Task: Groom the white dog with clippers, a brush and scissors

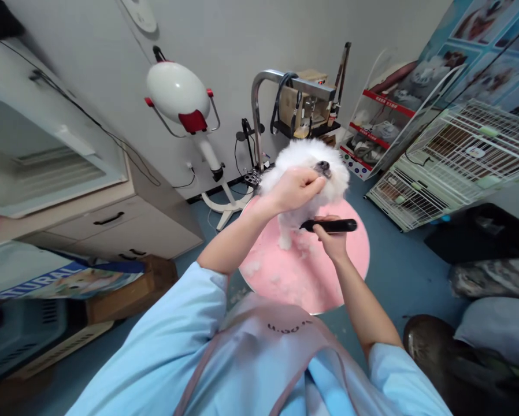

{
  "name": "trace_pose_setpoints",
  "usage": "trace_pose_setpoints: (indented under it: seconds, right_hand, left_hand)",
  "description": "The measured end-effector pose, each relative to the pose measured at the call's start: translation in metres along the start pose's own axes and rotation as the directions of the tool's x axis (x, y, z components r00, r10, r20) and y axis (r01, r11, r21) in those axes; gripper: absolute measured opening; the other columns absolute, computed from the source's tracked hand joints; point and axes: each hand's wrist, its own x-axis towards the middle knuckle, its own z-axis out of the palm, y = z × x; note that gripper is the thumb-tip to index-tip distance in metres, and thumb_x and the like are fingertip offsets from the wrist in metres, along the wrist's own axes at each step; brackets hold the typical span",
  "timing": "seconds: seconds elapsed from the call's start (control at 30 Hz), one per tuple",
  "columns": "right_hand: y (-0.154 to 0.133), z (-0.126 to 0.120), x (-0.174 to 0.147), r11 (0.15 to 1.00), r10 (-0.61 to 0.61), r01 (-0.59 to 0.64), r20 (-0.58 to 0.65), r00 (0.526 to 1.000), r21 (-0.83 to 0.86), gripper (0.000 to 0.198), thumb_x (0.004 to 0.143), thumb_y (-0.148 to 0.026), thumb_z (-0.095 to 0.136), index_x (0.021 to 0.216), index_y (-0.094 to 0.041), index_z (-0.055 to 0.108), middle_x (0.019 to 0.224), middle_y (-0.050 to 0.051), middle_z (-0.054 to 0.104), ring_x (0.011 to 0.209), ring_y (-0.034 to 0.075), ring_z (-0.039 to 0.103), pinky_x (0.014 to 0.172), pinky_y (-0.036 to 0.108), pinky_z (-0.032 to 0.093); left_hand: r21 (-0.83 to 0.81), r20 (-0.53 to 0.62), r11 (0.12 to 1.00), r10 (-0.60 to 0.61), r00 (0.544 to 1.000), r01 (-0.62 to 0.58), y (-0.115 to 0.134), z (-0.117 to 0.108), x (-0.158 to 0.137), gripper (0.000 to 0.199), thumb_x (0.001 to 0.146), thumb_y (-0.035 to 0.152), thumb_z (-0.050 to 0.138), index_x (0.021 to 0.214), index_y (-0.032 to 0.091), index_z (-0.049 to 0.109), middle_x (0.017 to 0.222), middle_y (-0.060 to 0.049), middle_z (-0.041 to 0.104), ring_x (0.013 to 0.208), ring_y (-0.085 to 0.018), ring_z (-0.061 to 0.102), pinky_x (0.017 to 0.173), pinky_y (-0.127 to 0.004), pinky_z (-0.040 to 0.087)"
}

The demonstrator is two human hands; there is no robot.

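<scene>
A fluffy white dog [296,156] is on a round pink grooming table [324,283], its head tilted up and its dark nose facing me. My left hand [296,188] is closed at the dog's muzzle, fingers gripping the fur under its chin. In my right hand [332,240] is a black hair clipper [335,225], held level with its head pointing left against the dog's chest. The far side of the dog and most of its hind body are hidden. Tufts of cut white fur [253,268] lie on the pink surface.
A metal grooming arm [257,110] with a black strap rises behind the dog. A white stand dryer [179,92] stands at the back left. White wire cages [459,156] and a shelf rack [381,127] are on the right. A cabinet [125,225] fills the left.
</scene>
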Motion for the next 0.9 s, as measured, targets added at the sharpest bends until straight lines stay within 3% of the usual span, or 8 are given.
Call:
trace_pose_setpoints:
  seconds: [0.07,0.13,0.27,0.43,0.67,0.73,0.8,0.9]
  right_hand:
    - [-0.008,0.002,-0.005,1.000,-0.014,0.013,-0.063,0.998,-0.016,0.039,0.076,-0.044,0.079,0.101,-0.025,0.055,0.097,0.003,0.072,0.070,0.017,0.068,0.061,0.033,0.059]
    - [-0.014,0.007,-0.009,0.996,-0.034,0.030,-0.052,0.998,-0.079,0.043,0.078,-0.047,0.077,0.108,-0.025,0.056,0.100,0.004,0.072,0.070,0.018,0.069,0.062,0.035,0.059]
    - [-0.008,0.021,-0.024,0.939,-0.086,0.099,0.054,0.995,-0.329,0.045,0.079,-0.050,0.075,0.112,-0.024,0.058,0.110,0.011,0.071,0.095,0.027,0.072,0.081,0.045,0.061]
    - [0.016,0.035,-0.037,0.866,-0.230,0.179,-0.055,0.972,-0.466,0.047,0.079,-0.052,0.074,0.111,-0.026,0.051,0.123,0.015,0.067,0.118,0.031,0.066,0.099,0.051,0.055]
    - [0.051,0.071,-0.056,0.847,-0.080,0.108,0.076,0.994,-0.521,0.034,0.084,-0.046,0.065,0.111,-0.026,0.056,0.118,0.012,0.071,0.108,0.030,0.070,0.096,0.048,0.056]
    - [0.054,0.078,-0.059,0.848,-0.132,0.118,0.010,0.991,-0.517,0.035,0.083,-0.045,0.066,0.110,-0.025,0.056,0.116,0.012,0.070,0.109,0.030,0.069,0.098,0.048,0.054]
    - [0.055,0.085,-0.055,0.856,-0.213,0.120,-0.131,0.968,-0.503,0.036,0.084,-0.046,0.066,0.110,-0.024,0.054,0.118,0.014,0.068,0.114,0.031,0.066,0.102,0.049,0.051]
    - [0.059,0.101,-0.045,0.854,-0.148,0.032,-0.183,0.972,-0.520,0.033,0.086,-0.043,0.063,0.112,-0.024,0.053,0.117,0.013,0.067,0.113,0.031,0.064,0.099,0.048,0.052]
  left_hand:
    - [-0.007,0.074,0.999,0.041,0.996,-0.040,0.001,0.001,0.008,0.043,0.092,0.023,0.052,0.050,0.018,0.045,0.050,0.003,0.042,0.051,-0.009,0.040,0.053,-0.027,0.030]
    - [-0.025,0.110,0.997,0.082,0.991,-0.080,0.002,0.003,0.014,0.045,0.091,0.022,0.053,0.048,0.019,0.040,0.049,0.003,0.038,0.051,-0.010,0.037,0.054,-0.028,0.028]
    - [-0.077,0.132,0.991,0.119,0.984,-0.109,0.006,0.009,0.021,0.048,0.091,0.020,0.053,0.047,0.020,0.033,0.049,0.003,0.034,0.051,-0.010,0.035,0.056,-0.030,0.026]
    - [-0.133,0.156,0.982,0.153,0.976,-0.133,0.006,0.016,0.021,0.047,0.092,0.019,0.053,0.048,0.020,0.037,0.050,0.002,0.036,0.053,-0.011,0.038,0.057,-0.030,0.028]
    - [-0.157,0.176,0.980,0.147,0.973,-0.120,0.008,0.014,0.015,0.051,0.093,0.016,0.055,0.048,0.022,0.032,0.051,0.003,0.034,0.053,-0.011,0.036,0.057,-0.030,0.026]
    - [-0.137,0.204,0.984,0.136,0.969,-0.109,0.011,0.012,0.014,0.052,0.094,0.015,0.055,0.049,0.023,0.029,0.051,0.004,0.033,0.053,-0.010,0.034,0.057,-0.029,0.025]
    - [-0.114,0.243,0.989,0.123,0.962,-0.098,0.014,0.011,0.012,0.052,0.095,0.016,0.054,0.050,0.022,0.030,0.053,0.004,0.035,0.056,-0.009,0.037,0.060,-0.027,0.028]
    - [-0.085,0.290,0.994,0.095,0.952,-0.073,0.017,0.010,0.009,0.049,0.098,0.019,0.050,0.051,0.020,0.035,0.056,0.003,0.040,0.064,-0.009,0.046,0.066,-0.025,0.032]
